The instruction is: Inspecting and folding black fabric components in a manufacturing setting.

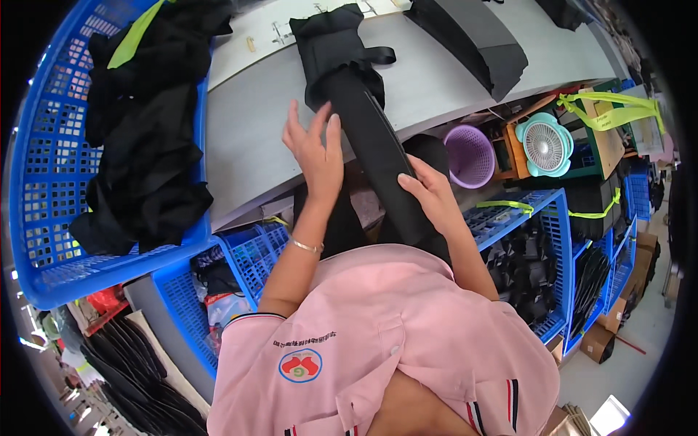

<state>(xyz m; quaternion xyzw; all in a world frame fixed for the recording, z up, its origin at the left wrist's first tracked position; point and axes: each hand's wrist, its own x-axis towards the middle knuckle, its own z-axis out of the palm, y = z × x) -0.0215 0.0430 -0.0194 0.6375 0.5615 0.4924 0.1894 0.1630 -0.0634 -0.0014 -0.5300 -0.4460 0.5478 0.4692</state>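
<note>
1 purple bskt [477, 158], teal fan [547, 145], blk strip [376, 145]

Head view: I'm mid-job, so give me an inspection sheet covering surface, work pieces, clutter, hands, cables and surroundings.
Surface: grey table, in front of the person.
Work pieces: long black piece, reaching past the table's near edge toward the lap; black bundle at its far end, with a strap loop.
Clutter: grey-and-black piece on the table, far right; blue basket at left, holding black fabric.
Left hand: fingers spread, beside the long black piece; contact cannot be told.
Right hand: grips that piece's right edge.
Cables: nothing clearly seen.
Surroundings: purple basket, turquoise fan and blue crate, all at right.
</note>
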